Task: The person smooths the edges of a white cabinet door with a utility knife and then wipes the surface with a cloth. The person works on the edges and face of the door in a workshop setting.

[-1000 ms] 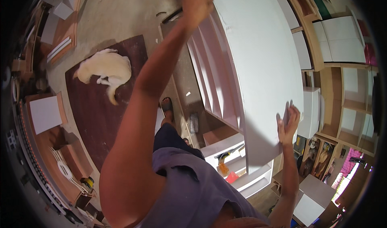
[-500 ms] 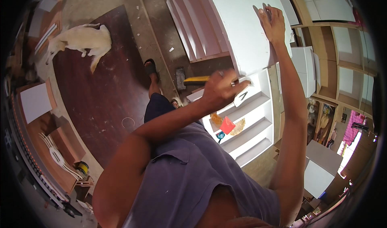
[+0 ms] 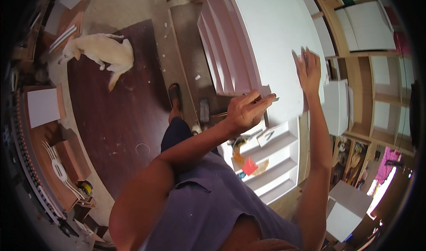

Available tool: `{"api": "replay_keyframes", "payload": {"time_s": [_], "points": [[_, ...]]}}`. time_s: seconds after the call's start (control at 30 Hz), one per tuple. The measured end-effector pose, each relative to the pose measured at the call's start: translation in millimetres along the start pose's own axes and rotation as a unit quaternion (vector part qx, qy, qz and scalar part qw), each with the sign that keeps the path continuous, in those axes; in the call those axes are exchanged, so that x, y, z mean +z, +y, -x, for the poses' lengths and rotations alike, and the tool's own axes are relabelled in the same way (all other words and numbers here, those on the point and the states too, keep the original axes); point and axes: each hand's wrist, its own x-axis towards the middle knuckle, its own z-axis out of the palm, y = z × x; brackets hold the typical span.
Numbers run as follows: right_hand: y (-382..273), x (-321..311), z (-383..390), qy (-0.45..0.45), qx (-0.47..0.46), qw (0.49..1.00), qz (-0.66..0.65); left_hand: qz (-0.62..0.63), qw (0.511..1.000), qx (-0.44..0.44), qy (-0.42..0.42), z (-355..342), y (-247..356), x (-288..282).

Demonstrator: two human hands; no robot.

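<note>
My left hand (image 3: 249,112) is closed in a pinch, with a small thin flat grey blade (image 3: 276,99) sticking out past the fingertips. It hovers by the near left corner of a large white panel (image 3: 284,33), the top of a cabinet-like unit. My right hand (image 3: 309,73) rests on the panel near its right edge, fingers stretched out and casting shadows. Below my left hand are white open compartments (image 3: 277,145). In and around them lie a red piece (image 3: 250,166), a crumpled tan piece (image 3: 261,167) and a tool with a black-and-yellow part (image 3: 241,141).
A hammer-like tool (image 3: 204,110) lies on the floor left of the unit. A pale dog (image 3: 104,52) lies on a dark brown board (image 3: 117,117) at left. Wooden shelving frames (image 3: 366,84) stand at right. White chair-back-like slats (image 3: 62,169) lie at lower left.
The whole view has shifted, with the panel lower in the picture. My left hand has moved farther up along the panel's near corner, and the blade now shows. My right hand stays on the panel.
</note>
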Motion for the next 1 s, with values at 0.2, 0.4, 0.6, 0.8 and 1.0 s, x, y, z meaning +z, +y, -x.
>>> {"api": "replay_keyframes", "payload": {"time_s": [0.2,0.4,0.6,0.8,1.0], "points": [[-7.2,-7.2,-9.1,-0.067,0.03,0.997,0.001,-0.049,0.998,-0.003,0.034,-150.1,-124.9,-39.2],[-1.3,-13.9,-11.5,-0.129,0.068,0.989,-0.028,-0.115,0.986,0.021,0.12,-347.2,-299.1,-74.7],[13.6,-5.6,-17.6,-0.133,0.064,0.988,-0.039,-0.215,0.954,0.011,0.21,-527.8,-462.5,-114.0],[12.7,-6.5,-14.5,-0.142,0.078,0.987,-0.017,-0.117,0.977,0.008,0.178,-564.1,-483.6,-116.0],[10.2,-8.9,-12.7,-0.135,0.042,0.99,-0.025,-0.196,0.956,0.006,0.216,-511.2,-444.6,-103.0]]}}
